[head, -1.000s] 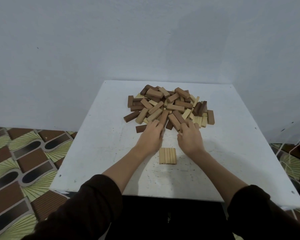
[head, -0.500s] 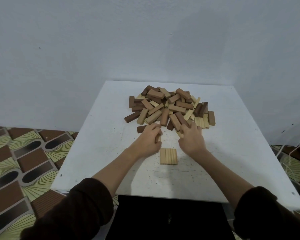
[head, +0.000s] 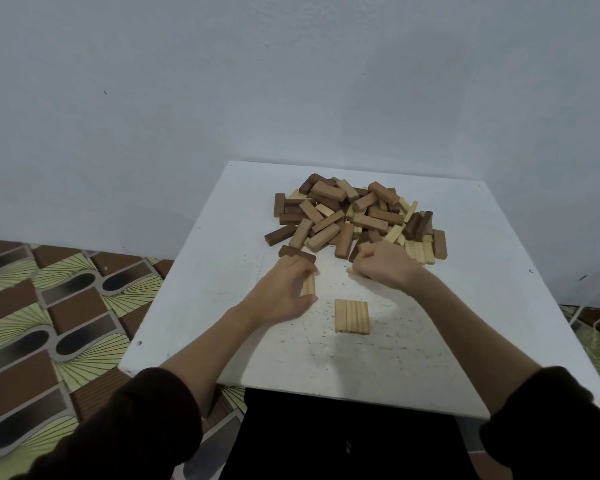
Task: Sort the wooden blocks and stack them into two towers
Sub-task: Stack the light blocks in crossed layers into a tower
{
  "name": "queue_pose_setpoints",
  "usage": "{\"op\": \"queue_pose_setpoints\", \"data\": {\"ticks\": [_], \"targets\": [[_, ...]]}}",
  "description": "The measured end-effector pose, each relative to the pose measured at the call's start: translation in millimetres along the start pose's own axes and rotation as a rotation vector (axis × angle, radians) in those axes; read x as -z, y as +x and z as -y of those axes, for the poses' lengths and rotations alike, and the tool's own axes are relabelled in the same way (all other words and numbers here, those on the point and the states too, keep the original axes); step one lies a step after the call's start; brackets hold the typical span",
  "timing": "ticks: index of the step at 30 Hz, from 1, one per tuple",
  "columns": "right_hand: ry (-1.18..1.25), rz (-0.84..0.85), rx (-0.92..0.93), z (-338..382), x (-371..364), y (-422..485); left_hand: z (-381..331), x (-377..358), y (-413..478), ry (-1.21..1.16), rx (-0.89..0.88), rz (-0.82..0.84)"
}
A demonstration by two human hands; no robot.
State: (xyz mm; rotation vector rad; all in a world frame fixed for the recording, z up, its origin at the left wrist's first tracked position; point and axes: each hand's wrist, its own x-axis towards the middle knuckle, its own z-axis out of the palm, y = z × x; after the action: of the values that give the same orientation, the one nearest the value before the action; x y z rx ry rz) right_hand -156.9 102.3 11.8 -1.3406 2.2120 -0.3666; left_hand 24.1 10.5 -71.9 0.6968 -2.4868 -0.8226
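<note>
A heap of light and dark wooden blocks [head: 355, 220] lies at the far middle of the white table [head: 465, 306]. Nearer me, a flat row of three light blocks [head: 352, 316] rests on the tabletop. My left hand [head: 284, 292] holds a light block [head: 308, 284] between fingers and thumb, just left of that row. At the heap's near edge my right hand [head: 383, 266] curls its fingers round another light block [head: 352, 271], of which only the end shows.
A single dark block [head: 297, 253] lies apart, just beyond my left hand. The table stands against a pale wall [head: 291, 81]. Patterned floor tiles [head: 49, 306] spread to the left, and cables [head: 596, 327] hang off the right side.
Both hands have drawn back from the heap toward me, each taking a light block. The left hand has moved left of the laid row.
</note>
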Motion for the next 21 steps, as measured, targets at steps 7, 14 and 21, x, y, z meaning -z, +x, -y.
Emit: {"op": "queue_pose_setpoints", "data": {"ticks": [7, 14, 21], "targets": [[0.064, -0.126, 0.159, 41.4, -58.7, 8.4, 20.4, 15.9, -17.5, 0.019, 0.093, -0.07], [0.054, -0.158, 0.221, 39.3, -81.0, 12.9, 28.4, 21.8, -29.6, -0.147, 0.182, -0.158], [0.059, -0.153, 0.115, 27.6, -75.9, 17.8, 30.1, 22.8, -20.9, -0.073, 0.123, -0.141]]}}
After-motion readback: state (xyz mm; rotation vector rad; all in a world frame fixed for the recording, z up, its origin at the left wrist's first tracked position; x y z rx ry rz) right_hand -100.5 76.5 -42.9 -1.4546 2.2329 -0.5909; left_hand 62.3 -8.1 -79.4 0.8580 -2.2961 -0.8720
